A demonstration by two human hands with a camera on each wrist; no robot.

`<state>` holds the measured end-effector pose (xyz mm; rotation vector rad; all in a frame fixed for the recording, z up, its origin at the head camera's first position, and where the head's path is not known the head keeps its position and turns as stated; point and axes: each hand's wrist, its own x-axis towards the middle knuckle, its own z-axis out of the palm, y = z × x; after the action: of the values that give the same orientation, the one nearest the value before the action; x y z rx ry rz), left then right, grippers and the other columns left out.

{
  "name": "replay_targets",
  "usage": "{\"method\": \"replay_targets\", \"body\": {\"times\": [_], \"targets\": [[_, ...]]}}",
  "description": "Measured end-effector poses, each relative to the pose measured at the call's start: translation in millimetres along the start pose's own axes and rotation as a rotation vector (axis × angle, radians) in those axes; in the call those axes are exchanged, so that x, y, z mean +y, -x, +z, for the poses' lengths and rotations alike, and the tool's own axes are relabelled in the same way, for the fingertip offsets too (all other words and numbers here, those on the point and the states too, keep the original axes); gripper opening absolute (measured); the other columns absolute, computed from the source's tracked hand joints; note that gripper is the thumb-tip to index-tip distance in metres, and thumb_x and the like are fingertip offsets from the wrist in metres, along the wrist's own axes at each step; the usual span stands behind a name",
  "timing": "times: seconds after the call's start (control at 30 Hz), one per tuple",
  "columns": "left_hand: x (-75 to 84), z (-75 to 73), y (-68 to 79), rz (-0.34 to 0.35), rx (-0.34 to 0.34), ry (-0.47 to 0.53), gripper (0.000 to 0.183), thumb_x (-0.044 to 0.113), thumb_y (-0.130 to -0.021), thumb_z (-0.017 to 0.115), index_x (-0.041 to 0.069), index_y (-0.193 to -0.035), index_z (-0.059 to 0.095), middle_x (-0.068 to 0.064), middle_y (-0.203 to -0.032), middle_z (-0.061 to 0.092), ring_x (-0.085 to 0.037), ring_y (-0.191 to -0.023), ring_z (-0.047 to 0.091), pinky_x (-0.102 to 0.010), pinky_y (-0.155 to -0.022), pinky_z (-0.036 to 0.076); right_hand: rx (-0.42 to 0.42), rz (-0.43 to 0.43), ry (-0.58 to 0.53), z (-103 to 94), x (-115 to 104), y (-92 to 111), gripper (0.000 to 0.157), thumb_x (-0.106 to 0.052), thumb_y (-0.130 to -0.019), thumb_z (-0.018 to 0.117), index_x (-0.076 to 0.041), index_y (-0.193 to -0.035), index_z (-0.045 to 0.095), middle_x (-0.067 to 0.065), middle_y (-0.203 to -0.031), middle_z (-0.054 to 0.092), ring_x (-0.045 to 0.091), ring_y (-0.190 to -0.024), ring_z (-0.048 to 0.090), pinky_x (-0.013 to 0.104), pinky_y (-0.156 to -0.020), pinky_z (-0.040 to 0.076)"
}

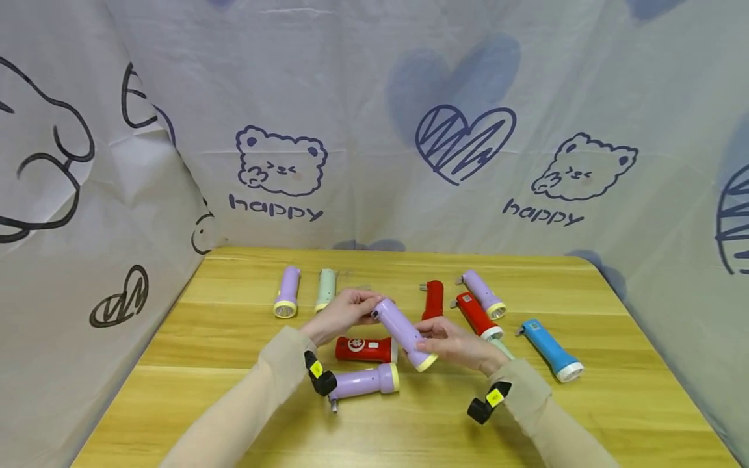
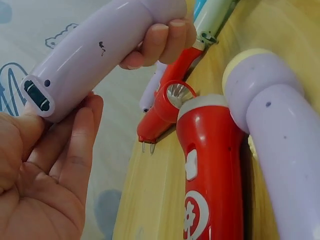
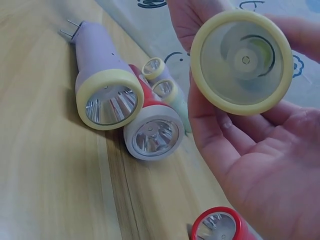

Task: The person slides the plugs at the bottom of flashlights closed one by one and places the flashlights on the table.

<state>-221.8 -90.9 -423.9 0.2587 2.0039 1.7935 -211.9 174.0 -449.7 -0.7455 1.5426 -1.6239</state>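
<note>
Both hands hold a purple flashlight slantwise above the table, its yellow-rimmed lens end lower and to the right. My left hand pinches the tail end, where a dark slot shows in the left wrist view. Around the lens end curl the fingers of my right hand; the right wrist view looks straight into the round lens. Below on the table lie a red flashlight with a white flower mark and another purple flashlight with prongs out at its tail.
Behind the hands, a purple flashlight and a pale green one lie at the left. To the right lie a short red one, a white-rimmed red one, a purple one and a blue one. Printed cloth hangs behind.
</note>
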Motion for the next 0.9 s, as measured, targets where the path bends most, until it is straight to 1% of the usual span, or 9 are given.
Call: {"method": "replay_targets", "body": {"times": [0.13,0.23,0.27,0.33,0.4,0.47,0.6,0.77,0.9], "targets": [[-1.2,-6.6,2.9,0.014,0.021,0.011,0.037,0.012,-0.109,0.043,-0.007,-0.138,0.055,-0.028,-0.139,0.059,-0.016,-0.105,0.069,-0.03,-0.099,0.057,0.051,0.01,0.008,3.3,-1,-4,0.061,-0.023,-0.098,0.062,0.019,-0.138,0.043,0.004,-0.118,0.068,0.012,-0.105,0.065,0.027,-0.097,0.053],[-2.7,-12.3,6.1,0.052,0.035,-0.003,0.04,0.015,-0.11,0.04,-0.01,-0.137,0.055,-0.03,-0.135,0.061,-0.027,-0.113,0.07,-0.04,-0.104,0.054,0.107,0.007,-0.015,6.6,-3,-6,0.059,-0.021,-0.098,0.062,0.018,-0.138,0.044,0.002,-0.117,0.069,0.011,-0.104,0.066,0.026,-0.093,0.055],[-3.0,-14.2,7.5,0.074,0.042,-0.035,0.04,0.016,-0.11,0.039,-0.01,-0.136,0.055,-0.03,-0.132,0.063,-0.031,-0.116,0.069,-0.042,-0.104,0.054,0.126,0.0,-0.027,7.6,-4,-8,0.057,-0.019,-0.098,0.06,0.018,-0.138,0.044,0.0,-0.115,0.069,0.01,-0.103,0.066,0.025,-0.092,0.055],[-3.8,-17.8,11.0,0.118,0.054,-0.131,0.041,0.019,-0.111,0.038,-0.009,-0.133,0.058,-0.029,-0.128,0.066,-0.037,-0.118,0.067,-0.045,-0.104,0.054,0.166,-0.022,-0.043,9.5,-5,-11,0.055,-0.016,-0.099,0.057,0.02,-0.138,0.042,-0.002,-0.112,0.071,0.009,-0.102,0.066,0.024,-0.091,0.055],[-4.6,-20.7,14.9,0.159,0.081,-0.27,0.04,0.02,-0.111,0.039,-0.006,-0.13,0.061,-0.025,-0.123,0.07,-0.04,-0.117,0.067,-0.044,-0.101,0.056,0.214,-0.041,-0.054,11.3,-7,-16,0.053,-0.014,-0.1,0.053,0.022,-0.138,0.041,-0.005,-0.11,0.071,0.008,-0.101,0.065,0.023,-0.09,0.055],[-5.5,-22.2,18.8,0.191,0.119,-0.43,0.037,0.021,-0.11,0.041,-0.001,-0.127,0.065,-0.019,-0.118,0.073,-0.036,-0.112,0.069,-0.042,-0.099,0.058,0.27,-0.036,-0.057,12.8,-10,-20,0.054,-0.014,-0.101,0.052,0.021,-0.14,0.039,-0.005,-0.112,0.068,0.008,-0.103,0.063,0.022,-0.091,0.053],[-9.0,-23.6,25.4,0.234,0.176,-0.677,0.03,0.022,-0.108,0.047,0.007,-0.12,0.071,-0.01,-0.114,0.075,-0.024,-0.105,0.07,-0.041,-0.096,0.058,0.375,-0.008,-0.073,15.8,-16,-33,0.058,-0.018,-0.101,0.054,0.016,-0.145,0.038,-0.001,-0.118,0.061,0.009,-0.104,0.058,0.021,-0.093,0.051],[-16.0,-26.8,32.9,0.28,0.193,-0.857,0.027,0.02,-0.105,0.053,0.007,-0.117,0.073,-0.009,-0.112,0.076,-0.015,-0.089,0.066,-0.037,-0.086,0.058,0.494,0.04,-0.067,18.9,-25,-53,0.057,-0.021,-0.1,0.058,0.011,-0.144,0.043,0.004,-0.119,0.059,0.011,-0.104,0.057,0.026,-0.094,0.051],[-21.9,-29.4,40.4,0.286,0.191,-0.975,0.025,0.019,-0.103,0.057,0.005,-0.112,0.075,-0.006,-0.105,0.077,-0.015,-0.089,0.068,-0.039,-0.087,0.058,0.603,0.11,-0.05,19.8,-29,-71,0.057,-0.025,-0.099,0.061,0.005,-0.145,0.046,0.014,-0.136,0.057,0.017,-0.116,0.056,0.034,-0.104,0.048]]}}
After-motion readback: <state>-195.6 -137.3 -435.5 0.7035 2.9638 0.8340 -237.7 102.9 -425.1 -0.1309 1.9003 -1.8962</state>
